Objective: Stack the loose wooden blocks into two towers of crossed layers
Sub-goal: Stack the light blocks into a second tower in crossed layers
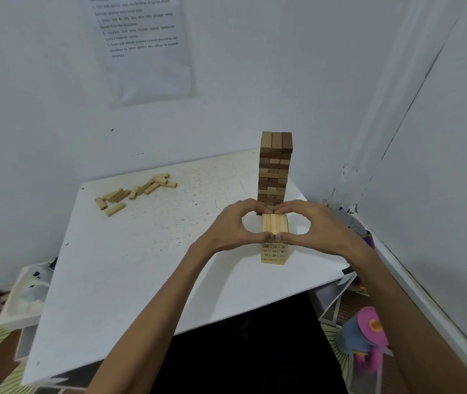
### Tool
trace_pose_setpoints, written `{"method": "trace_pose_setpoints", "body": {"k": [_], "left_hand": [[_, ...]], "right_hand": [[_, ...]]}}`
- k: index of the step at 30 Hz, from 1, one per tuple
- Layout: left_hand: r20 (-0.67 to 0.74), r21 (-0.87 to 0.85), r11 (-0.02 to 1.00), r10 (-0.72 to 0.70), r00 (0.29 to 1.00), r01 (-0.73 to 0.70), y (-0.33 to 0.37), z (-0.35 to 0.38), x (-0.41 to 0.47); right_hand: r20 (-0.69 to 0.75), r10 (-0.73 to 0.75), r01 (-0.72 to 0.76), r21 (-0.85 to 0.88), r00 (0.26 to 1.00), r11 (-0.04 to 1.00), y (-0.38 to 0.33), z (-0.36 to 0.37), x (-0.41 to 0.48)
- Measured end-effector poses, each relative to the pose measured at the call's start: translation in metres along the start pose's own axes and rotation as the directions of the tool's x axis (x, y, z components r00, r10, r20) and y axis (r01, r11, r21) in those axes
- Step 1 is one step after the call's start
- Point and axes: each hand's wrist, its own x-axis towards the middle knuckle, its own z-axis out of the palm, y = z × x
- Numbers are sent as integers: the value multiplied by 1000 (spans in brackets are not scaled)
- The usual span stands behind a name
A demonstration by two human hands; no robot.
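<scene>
A short tower of pale wooden blocks stands near the table's right front. My left hand and my right hand curl round its top layer from either side, thumbs at the near edge and fingertips at the far edge. Right behind it rises a taller tower of darker blocks in crossed layers. Several loose pale blocks lie scattered at the table's far left.
The white table sits in a corner, with walls close behind and to the right. A printed sheet hangs on the back wall. A white tray lies on the floor to the left, and pink and blue objects to the right.
</scene>
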Motion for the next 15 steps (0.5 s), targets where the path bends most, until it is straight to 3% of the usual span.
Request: {"method": "trace_pose_setpoints", "body": {"k": [15], "left_hand": [[6,-8,1000,5,1000,-5,-4,5,2]], "right_hand": [[9,27,-27,5,1000,1000,-3,-2,-6]]}}
